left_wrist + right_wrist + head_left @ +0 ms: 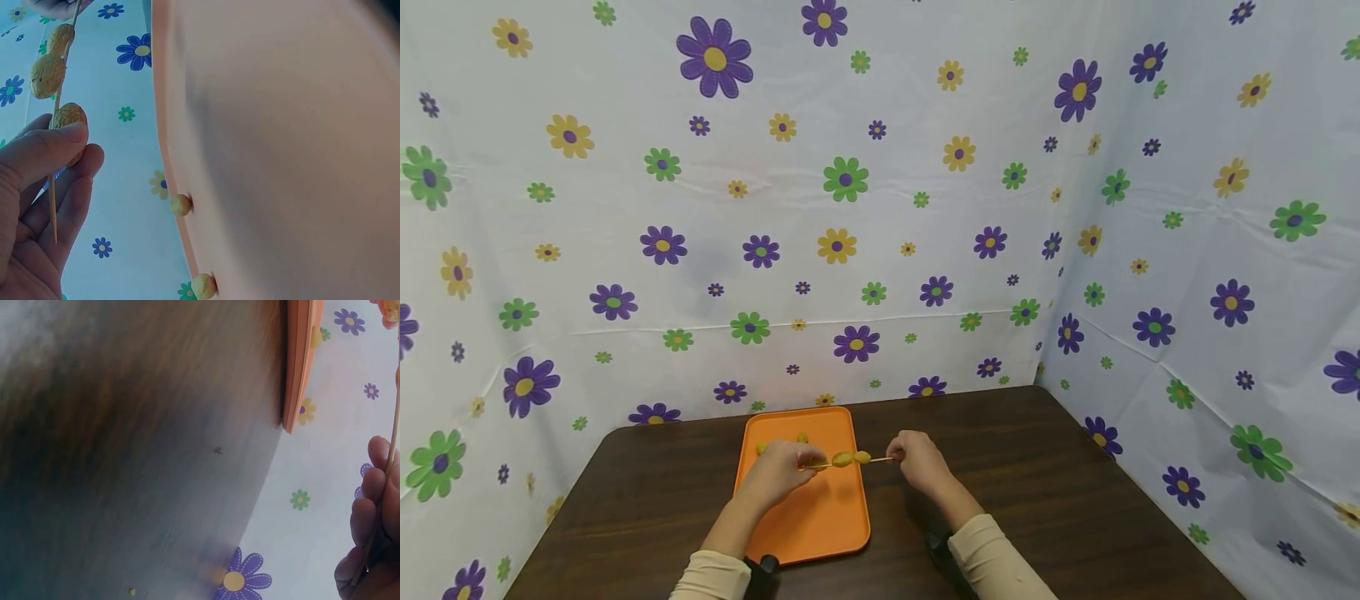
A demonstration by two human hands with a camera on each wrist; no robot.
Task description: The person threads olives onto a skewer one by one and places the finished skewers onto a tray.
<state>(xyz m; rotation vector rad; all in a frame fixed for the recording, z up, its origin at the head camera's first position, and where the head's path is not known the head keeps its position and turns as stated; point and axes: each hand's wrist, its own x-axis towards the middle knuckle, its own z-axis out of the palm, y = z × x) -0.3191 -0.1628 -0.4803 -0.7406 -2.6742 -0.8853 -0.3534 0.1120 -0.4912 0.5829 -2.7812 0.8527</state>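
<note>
Over the orange tray (820, 525), my left hand (778, 471) pinches a yellow-brown oval piece (70, 114) between thumb and fingers. It is on a thin wooden skewer (880, 459), whose pointed end sticks out below my thumb in the left wrist view. Two more knobbly pieces sit farther along the stick, a larger one (47, 76) and a smaller one (60, 39) nearly touching. Beyond the tray's right side, my right hand (921, 462) grips the other end of the skewer, fingers curled around it. The skewer runs roughly level between both hands.
Two small yellow pieces, one ball (181, 205) and another ball (204, 286), lie near the tray's far edge. A dark wooden table (1000, 467) carries the tray. White flowered cloth (895, 275) stands behind and to the right. A small crumb (132, 591) lies on the table.
</note>
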